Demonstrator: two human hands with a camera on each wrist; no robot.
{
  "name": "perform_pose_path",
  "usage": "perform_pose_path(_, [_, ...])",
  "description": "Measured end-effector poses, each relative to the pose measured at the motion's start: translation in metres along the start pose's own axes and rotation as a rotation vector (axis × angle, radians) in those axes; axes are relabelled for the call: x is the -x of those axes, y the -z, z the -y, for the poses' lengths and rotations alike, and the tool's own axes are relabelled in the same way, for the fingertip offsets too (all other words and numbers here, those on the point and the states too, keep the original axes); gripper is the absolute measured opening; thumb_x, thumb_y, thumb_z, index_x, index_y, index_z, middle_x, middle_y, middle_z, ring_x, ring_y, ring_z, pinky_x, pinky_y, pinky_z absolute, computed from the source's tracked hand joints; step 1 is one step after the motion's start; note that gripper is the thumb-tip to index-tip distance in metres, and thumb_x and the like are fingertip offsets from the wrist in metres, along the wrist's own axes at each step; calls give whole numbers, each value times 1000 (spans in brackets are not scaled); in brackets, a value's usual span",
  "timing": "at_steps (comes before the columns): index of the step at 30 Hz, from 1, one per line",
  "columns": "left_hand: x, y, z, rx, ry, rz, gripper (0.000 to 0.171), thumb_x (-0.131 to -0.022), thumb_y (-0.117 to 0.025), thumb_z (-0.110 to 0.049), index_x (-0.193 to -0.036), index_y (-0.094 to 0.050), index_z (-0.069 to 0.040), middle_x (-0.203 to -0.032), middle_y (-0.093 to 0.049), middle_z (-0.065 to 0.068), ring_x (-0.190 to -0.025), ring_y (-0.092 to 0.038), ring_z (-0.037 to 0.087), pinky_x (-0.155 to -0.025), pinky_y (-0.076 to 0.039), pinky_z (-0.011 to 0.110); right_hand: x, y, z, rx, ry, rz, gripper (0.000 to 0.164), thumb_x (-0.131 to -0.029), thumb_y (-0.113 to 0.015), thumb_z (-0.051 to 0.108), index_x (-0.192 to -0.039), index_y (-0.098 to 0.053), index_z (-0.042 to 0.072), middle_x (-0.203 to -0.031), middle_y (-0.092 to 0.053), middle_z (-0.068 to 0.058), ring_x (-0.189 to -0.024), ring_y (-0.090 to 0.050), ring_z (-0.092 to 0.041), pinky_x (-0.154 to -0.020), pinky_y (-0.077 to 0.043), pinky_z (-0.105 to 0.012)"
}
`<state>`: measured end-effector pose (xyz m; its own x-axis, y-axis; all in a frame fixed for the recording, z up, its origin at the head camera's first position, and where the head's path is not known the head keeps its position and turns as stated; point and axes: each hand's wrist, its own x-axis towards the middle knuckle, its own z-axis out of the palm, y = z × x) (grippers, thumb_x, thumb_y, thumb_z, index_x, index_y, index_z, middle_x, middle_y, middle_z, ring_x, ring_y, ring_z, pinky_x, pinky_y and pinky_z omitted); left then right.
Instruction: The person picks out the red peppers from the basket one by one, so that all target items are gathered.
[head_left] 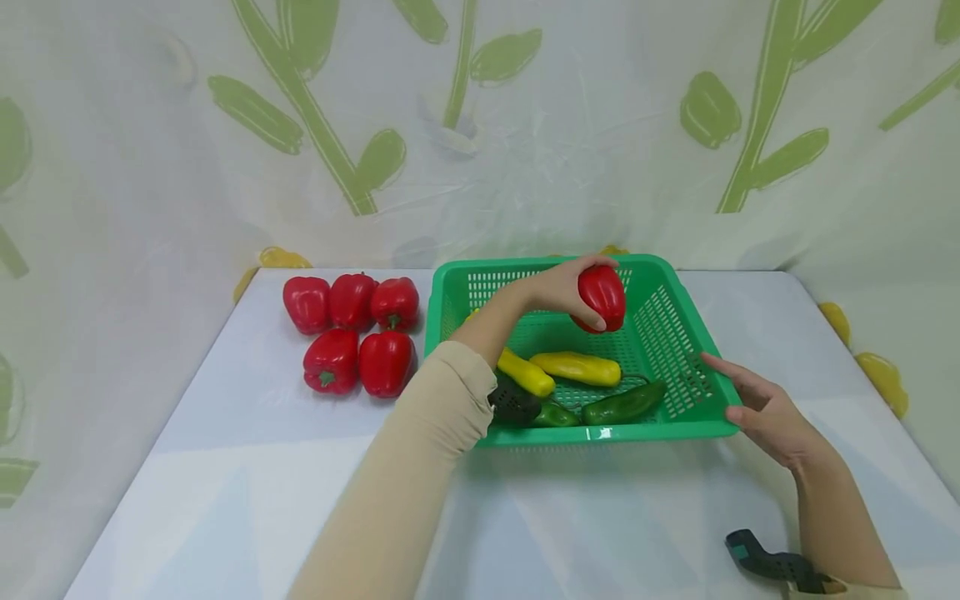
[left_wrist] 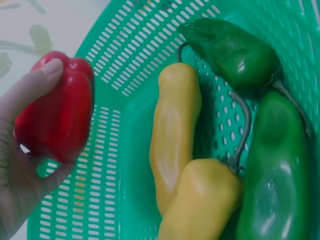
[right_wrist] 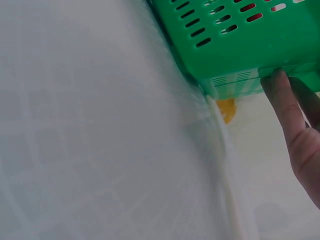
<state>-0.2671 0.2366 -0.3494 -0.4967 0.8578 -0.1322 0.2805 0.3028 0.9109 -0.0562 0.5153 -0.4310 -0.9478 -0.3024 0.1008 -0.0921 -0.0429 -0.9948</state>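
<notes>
My left hand (head_left: 566, 287) grips a red bell pepper (head_left: 602, 298) above the green plastic basket (head_left: 551, 434), its thumb laid across the pepper in the left wrist view. Below it in the basket lie yellow long peppers (head_left: 577, 367) and green long peppers (head_left: 624, 404). One yellow pepper is partly behind the left forearm. At the basket's front right corner, my right hand (head_left: 772, 417) touches the rim with extended fingers and thumb. In the right wrist view, straight fingers (right_wrist: 286, 100) rest against the basket's outer side.
Several red bell peppers (head_left: 358, 337) are grouped on the white-covered table (head_left: 225, 500), left of the basket. A pale curtain with green leaf shapes (head_left: 570, 150) hangs behind the table. The black wrist device (head_left: 772, 560) is strapped near the right sleeve.
</notes>
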Motion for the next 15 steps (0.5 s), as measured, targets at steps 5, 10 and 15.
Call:
perform_pose_path(5, [7, 3, -2, 20, -8, 3, 87, -75, -76, -7, -146, -27, -15, -140, -38, 7, -120, -43, 22, -82, -54, 29, 1, 0, 0, 4, -12, -8, 53, -96, -51, 9, -146, -37, 17, -139, -42, 14, -116, -52, -3, -87, -51, -20])
perform_pose_path(10, [17, 8, -2, 35, -8, -15, 88, -74, -76, -6, -146, -27, -17, -140, -37, 7, -120, -44, 23, -82, -55, 31, 0, -1, 1, 7, -19, -16, 53, -96, -51, 10, -146, -37, 18, -138, -42, 14, -116, -52, -3, -87, -51, -20])
perform_pose_path(15, [25, 13, 0, 53, 9, -28, 91, -74, -76, -6, -147, -24, -18, -140, -37, 7, -121, -43, 23, -83, -54, 32, -1, -1, 3, -1, -5, -1, 54, -96, -51, 7, -147, -36, 16, -139, -42, 15, -117, -52, -2, -87, -50, -20])
